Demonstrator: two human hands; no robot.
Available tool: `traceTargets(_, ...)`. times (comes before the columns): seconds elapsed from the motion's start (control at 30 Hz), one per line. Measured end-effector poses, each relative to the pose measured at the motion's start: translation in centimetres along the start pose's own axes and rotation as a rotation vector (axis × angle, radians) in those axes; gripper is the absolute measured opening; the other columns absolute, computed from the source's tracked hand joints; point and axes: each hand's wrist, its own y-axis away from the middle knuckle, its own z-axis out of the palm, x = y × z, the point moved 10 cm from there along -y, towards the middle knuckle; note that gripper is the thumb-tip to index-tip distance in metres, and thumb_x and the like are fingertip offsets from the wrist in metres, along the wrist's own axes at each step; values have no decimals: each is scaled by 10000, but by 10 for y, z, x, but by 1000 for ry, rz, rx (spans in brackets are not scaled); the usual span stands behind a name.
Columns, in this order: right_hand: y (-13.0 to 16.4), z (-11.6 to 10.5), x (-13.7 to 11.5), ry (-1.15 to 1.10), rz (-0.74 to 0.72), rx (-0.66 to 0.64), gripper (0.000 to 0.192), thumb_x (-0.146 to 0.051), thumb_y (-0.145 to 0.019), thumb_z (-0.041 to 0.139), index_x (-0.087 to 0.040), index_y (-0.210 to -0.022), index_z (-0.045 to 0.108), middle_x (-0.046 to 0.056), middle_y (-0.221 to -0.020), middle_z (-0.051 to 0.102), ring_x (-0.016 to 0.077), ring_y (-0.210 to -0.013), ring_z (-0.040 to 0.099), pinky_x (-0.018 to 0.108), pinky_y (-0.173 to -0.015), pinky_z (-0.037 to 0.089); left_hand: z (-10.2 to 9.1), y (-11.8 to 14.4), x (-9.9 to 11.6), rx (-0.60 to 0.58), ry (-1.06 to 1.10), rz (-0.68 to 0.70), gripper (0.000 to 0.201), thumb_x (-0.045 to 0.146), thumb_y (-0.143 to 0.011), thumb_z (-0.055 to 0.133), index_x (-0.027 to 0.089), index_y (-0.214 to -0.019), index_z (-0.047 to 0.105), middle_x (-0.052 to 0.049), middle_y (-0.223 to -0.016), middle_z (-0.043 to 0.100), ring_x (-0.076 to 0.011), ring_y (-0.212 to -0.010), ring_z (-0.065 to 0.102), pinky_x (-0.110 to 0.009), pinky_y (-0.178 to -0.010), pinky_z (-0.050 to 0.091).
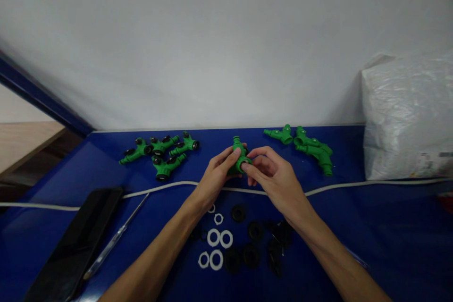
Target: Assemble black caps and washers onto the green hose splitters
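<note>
Between my hands, above the blue table, is a green Y-shaped hose connector (236,164). My left hand (220,170) is closed around its left side, thumb on top. My right hand (269,170) has its thumb and fingertips pressed at the connector's right opening; whether a small part sits under them I cannot make out. Below my hands lie several white rings (226,239) and several black rings (251,255). Small black parts (281,233) lie by my right forearm.
Green connectors with black caps (164,167) sit at the back left, bare green connectors (314,148) at the back right. A white cable (339,186) crosses the table. A black phone (76,245) and a screwdriver (113,240) lie left. A wrapped package (406,118) stands right.
</note>
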Motion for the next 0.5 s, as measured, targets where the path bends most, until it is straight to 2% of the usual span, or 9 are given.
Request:
traceTargets(0.17, 1, 1, 1, -10, -6, 0, 260, -370, -832, 775, -227, -956, 596, -62, -662, 649, 122, -569, 599, 271, -566, 446, 2, 1, 3, 6, 21, 8, 507, 490, -843, 742, 213, -1267, 724, -67, -1110, 742, -184, -906, 646, -304, -825, 521)
traceTargets(0.37, -1, 0, 3, -21, 28, 0, 299, -411, -807, 794, -222, -927, 596, -51, -657, 653, 131, -555, 600, 284, -560, 445, 0, 0, 8, 9, -44, 61, 465, 477, -850, 742, 224, -1241, 740, -65, -1192, 740, -244, -1158, 627, -318, -989, 452)
traceTargets(0.5, 0, 7, 1, -55, 42, -67, 293, -419, -831, 772, -234, -949, 579, -45, -687, 663, 141, -597, 630, 303, -619, 503, -3, 1, 13, 34, -88, 68, 463, 493, -860, 726, 207, -1223, 751, -73, -1105, 759, -239, -1106, 641, -323, -993, 437)
